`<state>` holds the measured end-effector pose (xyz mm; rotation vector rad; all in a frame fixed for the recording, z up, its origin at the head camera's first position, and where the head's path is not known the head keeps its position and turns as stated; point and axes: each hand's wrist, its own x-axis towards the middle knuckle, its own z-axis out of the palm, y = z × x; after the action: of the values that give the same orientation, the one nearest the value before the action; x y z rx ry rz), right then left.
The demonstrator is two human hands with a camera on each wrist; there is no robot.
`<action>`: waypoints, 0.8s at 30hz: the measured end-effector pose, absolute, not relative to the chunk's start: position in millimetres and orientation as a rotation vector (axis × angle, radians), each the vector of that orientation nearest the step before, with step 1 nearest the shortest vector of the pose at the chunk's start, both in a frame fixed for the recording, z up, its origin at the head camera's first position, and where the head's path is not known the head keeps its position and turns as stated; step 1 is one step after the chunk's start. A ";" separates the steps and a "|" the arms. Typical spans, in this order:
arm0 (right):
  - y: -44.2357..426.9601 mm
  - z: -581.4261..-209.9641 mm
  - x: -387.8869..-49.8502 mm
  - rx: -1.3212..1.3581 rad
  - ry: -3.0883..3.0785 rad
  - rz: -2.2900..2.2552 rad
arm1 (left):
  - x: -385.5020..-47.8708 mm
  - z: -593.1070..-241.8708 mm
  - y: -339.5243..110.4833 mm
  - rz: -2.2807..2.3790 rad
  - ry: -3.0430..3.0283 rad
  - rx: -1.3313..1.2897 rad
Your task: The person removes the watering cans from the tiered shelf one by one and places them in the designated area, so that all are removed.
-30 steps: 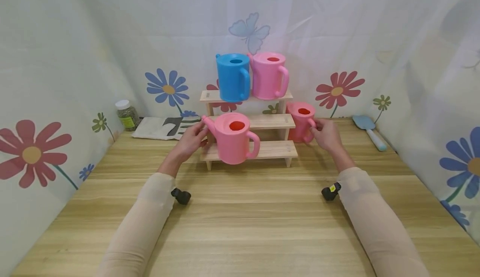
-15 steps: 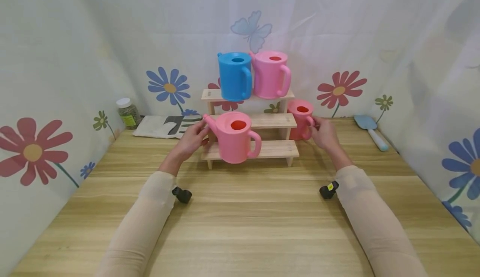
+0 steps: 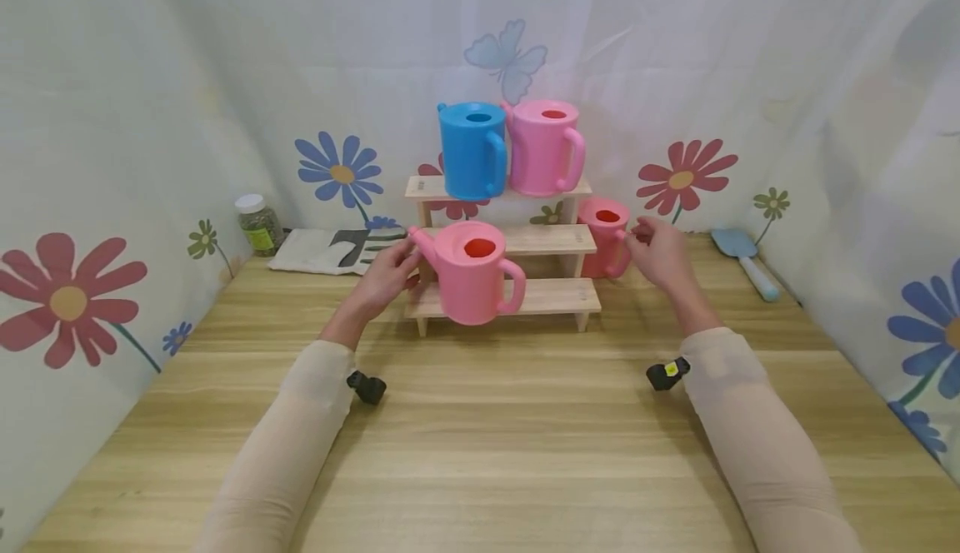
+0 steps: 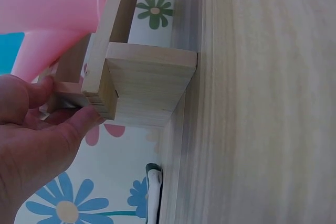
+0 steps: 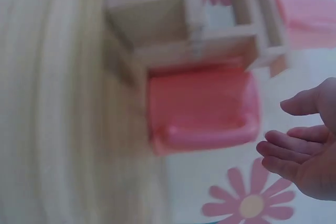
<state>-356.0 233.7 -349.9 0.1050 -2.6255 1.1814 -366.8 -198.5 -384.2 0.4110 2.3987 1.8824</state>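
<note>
My left hand (image 3: 384, 281) holds the left side of a three-step wooden stand (image 3: 558, 296); in the left wrist view the thumb and fingers of the hand (image 4: 37, 140) close on the wood (image 4: 152, 72). Beside it, a pink watering can (image 3: 471, 282) sits on the lowest step, spout towards that hand. Just right of another pink watering can (image 3: 596, 245), which stands behind the stand's right end, is my right hand (image 3: 663, 257). The right wrist view has this hand (image 5: 310, 145) apart from the can (image 5: 202, 106), fingers relaxed, holding nothing.
A blue watering can (image 3: 471, 153) and a pink one (image 3: 538, 153) stand on the top step. At the back left are a jar (image 3: 260, 228) and a glove (image 3: 311, 253); a blue trowel (image 3: 738, 245) lies at the right by the curtain.
My right hand has let go of the handle of the can behind the stand and drawn back slightly to the right, fingers loosened. My left hand keeps its place at the stand.
</note>
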 end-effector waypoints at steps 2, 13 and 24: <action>229.4 -336.6 -347.3 0.135 -2.592 1.172 | -366.9 -383.1 -198.1 1.890 2.400 0.415; 183.6 -312.3 -307.7 0.443 -2.509 1.311 | -366.2 -388.5 -197.9 1.868 2.416 0.434; 148.8 -311.1 -282.7 0.666 -2.488 1.342 | -370.6 -388.0 -199.4 1.860 2.429 0.467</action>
<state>-282.7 148.8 -311.1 0.6660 -2.4880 1.3425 -370.6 -199.4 -388.0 0.4671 2.4290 1.8604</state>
